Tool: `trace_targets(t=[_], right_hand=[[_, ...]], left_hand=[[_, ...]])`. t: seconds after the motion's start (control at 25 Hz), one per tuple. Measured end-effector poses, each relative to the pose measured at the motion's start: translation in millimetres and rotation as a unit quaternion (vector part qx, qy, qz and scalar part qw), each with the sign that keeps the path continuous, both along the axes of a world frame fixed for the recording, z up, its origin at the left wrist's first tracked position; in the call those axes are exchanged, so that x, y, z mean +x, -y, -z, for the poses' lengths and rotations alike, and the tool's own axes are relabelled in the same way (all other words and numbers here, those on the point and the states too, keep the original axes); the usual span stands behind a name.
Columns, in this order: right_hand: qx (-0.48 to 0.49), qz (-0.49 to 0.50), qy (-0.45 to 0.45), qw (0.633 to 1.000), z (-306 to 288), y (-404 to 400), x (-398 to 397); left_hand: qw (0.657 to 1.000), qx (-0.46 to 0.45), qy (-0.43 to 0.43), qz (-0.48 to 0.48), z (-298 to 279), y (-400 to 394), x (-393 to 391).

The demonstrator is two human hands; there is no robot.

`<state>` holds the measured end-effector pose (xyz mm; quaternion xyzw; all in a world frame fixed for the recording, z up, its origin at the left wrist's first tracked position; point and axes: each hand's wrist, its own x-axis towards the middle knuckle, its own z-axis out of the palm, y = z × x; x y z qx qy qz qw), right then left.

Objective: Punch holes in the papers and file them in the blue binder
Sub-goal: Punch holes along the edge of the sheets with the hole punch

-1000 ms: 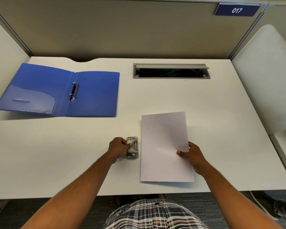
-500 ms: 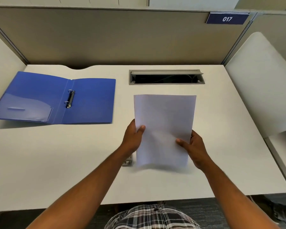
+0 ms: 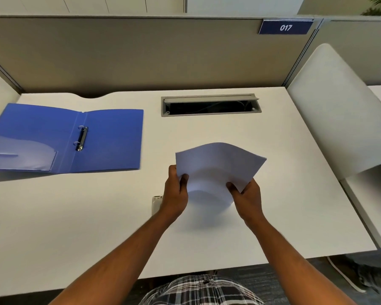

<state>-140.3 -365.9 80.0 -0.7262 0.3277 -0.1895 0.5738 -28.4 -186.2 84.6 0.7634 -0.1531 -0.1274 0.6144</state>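
Observation:
I hold a white sheet of paper [image 3: 218, 166] in the air over the middle of the desk, bowed upward across its width. My left hand [image 3: 176, 192] pinches its left edge and my right hand [image 3: 246, 194] pinches its lower right edge. The grey hole punch [image 3: 157, 203] lies on the desk just left of my left wrist, mostly hidden by it. The blue binder [image 3: 59, 139] lies open flat at the far left, its two metal rings [image 3: 81, 137] closed along the spine.
A grey cable hatch [image 3: 210, 105] is set into the white desk [image 3: 75, 227] at the back. Beige partition walls close the back, and white side panels [image 3: 334, 111] stand left and right. A blue sign reads 017.
My left hand left the hole punch and took the paper's left edge. Both hands lifted the sheet off the desk; it now bends and tilts away from me.

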Motion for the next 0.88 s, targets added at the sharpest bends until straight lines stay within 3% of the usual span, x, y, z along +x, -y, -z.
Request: trace_targets(t=[0.44,0.64,0.76,0.88], right_hand=[[-0.02,-0.007,-0.013,1.0,9,3,3],[0.125,-0.147,-0.031,0.981,5,18,2],[0.112,-0.119,-0.076,0.984,22,9,-2],[0.154,-0.095,-0.106,0.978,38,5,-9]], left_hand=[[0.996,0.081,-0.019,-0.011,1,-3,9],[0.975,0.206,-0.086,0.02,6,-20,39],[0.959,0.226,-0.166,0.05,24,-31,38],[0.963,0.216,-0.159,-0.032,33,-38,25]])
